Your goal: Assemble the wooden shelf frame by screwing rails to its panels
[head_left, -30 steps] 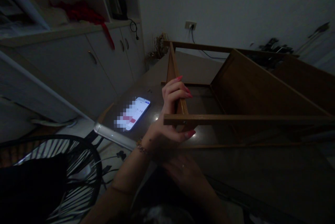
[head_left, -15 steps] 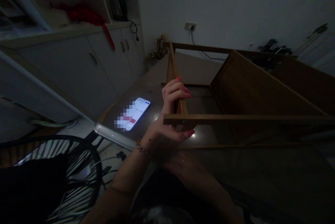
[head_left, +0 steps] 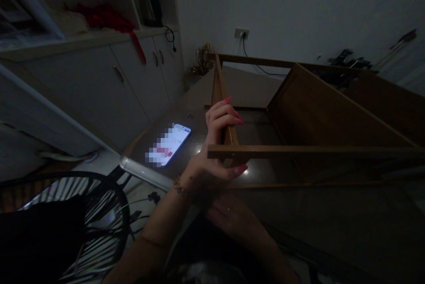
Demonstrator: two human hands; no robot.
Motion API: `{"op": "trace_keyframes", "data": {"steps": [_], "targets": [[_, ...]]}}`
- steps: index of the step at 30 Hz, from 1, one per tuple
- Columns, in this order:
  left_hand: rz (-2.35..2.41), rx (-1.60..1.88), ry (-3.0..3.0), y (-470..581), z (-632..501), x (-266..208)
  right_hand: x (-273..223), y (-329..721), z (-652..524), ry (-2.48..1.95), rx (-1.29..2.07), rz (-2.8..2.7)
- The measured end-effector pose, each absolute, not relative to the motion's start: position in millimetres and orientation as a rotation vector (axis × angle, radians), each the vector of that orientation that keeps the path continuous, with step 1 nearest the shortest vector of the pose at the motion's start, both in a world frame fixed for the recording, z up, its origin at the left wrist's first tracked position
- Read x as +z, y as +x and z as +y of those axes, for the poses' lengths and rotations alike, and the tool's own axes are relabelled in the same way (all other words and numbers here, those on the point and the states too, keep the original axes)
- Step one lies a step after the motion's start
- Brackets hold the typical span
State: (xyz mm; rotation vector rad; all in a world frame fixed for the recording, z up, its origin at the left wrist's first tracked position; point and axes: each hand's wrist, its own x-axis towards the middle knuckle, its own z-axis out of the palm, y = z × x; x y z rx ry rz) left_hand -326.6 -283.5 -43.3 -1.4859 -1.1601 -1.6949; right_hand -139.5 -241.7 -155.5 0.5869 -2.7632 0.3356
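While the left hand (head_left: 213,136) clasps a wooden frame (head_left: 325,116), the right hand (head_left: 232,217) rests low in shadow

Where the grip closes, fingers bend over the top edge of the end board (head_left: 217,91) and the thumb shows beneath the near rail (head_left: 308,151); the left hand is clamped on that board. Nearer the body than this grip, the right hand lies in the dark, and I cannot tell whether it holds anything.

The frame lies on its side on the tabletop (head_left: 195,102), stretching away to the right of the grip. It should handle as stiff and bulky rather than delicate, its length making it awkward to steer from one end. The wood looks smooth but probably not slippery. The end board seems a sound hold (the slimmer rails might strain at their joints).

No brand or label can be read on the wood. Left of the grip, a lit phone (head_left: 174,142) shows what looks like "19", the rest blurred or pixelated.
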Motion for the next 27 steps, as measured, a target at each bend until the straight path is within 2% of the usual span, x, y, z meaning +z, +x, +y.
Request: {"op": "trace_keyframes", "data": {"steps": [10, 19, 27], "targets": [[-1.218, -1.623, -1.499, -325.4, -288.9, -39.7, -149.4, -145.4, -255.4, 0.457, 0.329, -2.516], [-1.198, -1.651, -1.5, -326.2, -285.3, -41.6, -161.6, -132.0, -257.6, 0.241, 0.428, -2.607], [-1.199, -1.636, -1.476, -325.2, -285.3, -37.4, -158.6, -129.7, -253.4, 0.295, 0.429, -2.695]]}}
